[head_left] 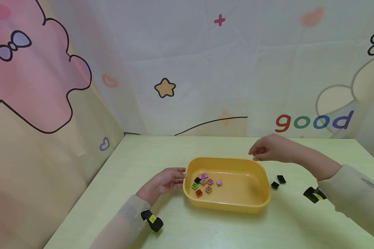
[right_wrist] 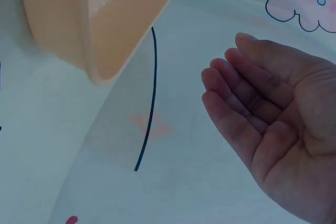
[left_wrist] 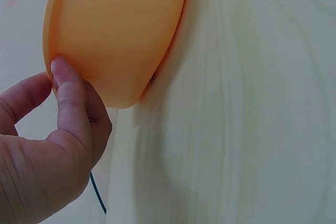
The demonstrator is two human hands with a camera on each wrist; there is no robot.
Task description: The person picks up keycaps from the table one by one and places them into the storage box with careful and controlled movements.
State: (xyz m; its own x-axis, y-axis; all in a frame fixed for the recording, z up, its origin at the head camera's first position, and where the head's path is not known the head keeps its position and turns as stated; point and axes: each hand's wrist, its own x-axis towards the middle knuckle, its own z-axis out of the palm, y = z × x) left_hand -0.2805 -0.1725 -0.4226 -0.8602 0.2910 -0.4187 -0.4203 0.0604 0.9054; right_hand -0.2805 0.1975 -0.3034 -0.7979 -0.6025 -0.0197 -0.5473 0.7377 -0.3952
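Note:
A yellow plastic tray (head_left: 233, 208) stands on the table, its left end pinched at the rim between the thumb and fingers of my left hand (head_left: 163, 182). The left wrist view shows this grip on the tray wall (left_wrist: 121, 30) closely. Small square bricks lie inside at the left, among them a red brick (head_left: 198, 193), a green brick (head_left: 194, 186) and a pink brick (head_left: 210, 181). My right hand (head_left: 275, 148) hovers by the tray's far right corner. In the right wrist view that hand (right_wrist: 278, 119) has loosely bent fingers and holds nothing, apart from the tray.
Two black bricks, one nearer (head_left: 275, 185) and one farther (head_left: 281, 179), lie on the table right of the tray. A printed cloth (head_left: 190, 69) hangs behind and beside the pale wooden table (head_left: 162, 228).

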